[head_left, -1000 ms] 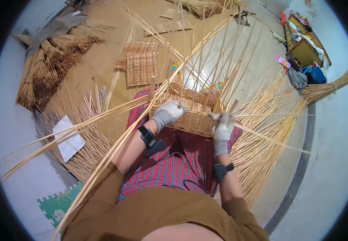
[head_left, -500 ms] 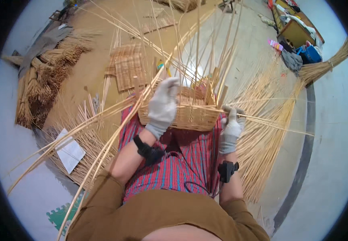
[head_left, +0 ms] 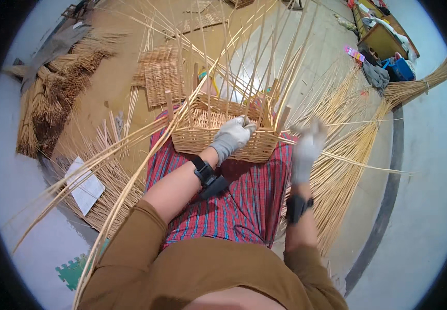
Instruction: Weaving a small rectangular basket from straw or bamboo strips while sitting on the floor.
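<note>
A wicker basket [head_left: 223, 142], partly woven, rests on my lap over a red striped cloth [head_left: 218, 206]. Thin upright rods [head_left: 254, 67] rise from its walls, and flat wooden posts [head_left: 283, 118] stand at its corners. My left hand [head_left: 234, 133], in a whitish glove, is closed on the front rim by the foot of an upright rod. Off the basket's right corner, my gloved right hand [head_left: 307, 147] is smeared by motion, so its fingers cannot be read. Loose rods [head_left: 357, 163] stick out to the right behind it. Long weaving rods [head_left: 125, 137] trail from the left corner.
Bundled stalks [head_left: 53, 98] lie at the far left. Loose straw [head_left: 342, 191] spreads over the floor on the right. Woven panels [head_left: 162, 77] lie beyond the basket. A white sheet [head_left: 85, 186] rests on stalks at left. A blue container [head_left: 400, 70] stands by a wooden cabinet [head_left: 386, 41].
My left hand has moved right and down, from above the basket's left part to its front rim, and closed. My right hand has left the right corner and is moving fast, slightly right and up.
</note>
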### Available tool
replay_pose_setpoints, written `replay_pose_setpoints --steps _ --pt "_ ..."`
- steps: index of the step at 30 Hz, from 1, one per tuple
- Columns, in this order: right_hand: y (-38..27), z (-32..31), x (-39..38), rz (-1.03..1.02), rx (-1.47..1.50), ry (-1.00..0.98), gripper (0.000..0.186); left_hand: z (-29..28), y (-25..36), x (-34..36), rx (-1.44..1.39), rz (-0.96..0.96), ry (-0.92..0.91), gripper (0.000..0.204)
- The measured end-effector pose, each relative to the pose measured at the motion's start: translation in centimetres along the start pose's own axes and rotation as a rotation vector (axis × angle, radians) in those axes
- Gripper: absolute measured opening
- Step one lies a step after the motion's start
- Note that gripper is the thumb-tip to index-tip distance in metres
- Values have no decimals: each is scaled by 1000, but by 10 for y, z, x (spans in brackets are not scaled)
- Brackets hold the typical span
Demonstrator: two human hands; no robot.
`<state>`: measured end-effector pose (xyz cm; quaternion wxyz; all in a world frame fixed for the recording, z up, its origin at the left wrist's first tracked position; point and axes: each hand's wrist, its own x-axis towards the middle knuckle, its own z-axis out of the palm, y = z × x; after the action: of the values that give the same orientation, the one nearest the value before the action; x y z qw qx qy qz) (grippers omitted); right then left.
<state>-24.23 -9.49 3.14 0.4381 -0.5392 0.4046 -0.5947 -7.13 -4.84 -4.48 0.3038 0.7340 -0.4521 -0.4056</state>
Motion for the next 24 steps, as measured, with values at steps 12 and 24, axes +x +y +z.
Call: replay_pose_setpoints --steps 12,24 --pt "9 88 -71 293 -11 -669 37 -88 -70 -127 294 277 404 38" --pt "110 250 -59 484 -182 -198 82 -125 -162 -93 627 303 571 64"
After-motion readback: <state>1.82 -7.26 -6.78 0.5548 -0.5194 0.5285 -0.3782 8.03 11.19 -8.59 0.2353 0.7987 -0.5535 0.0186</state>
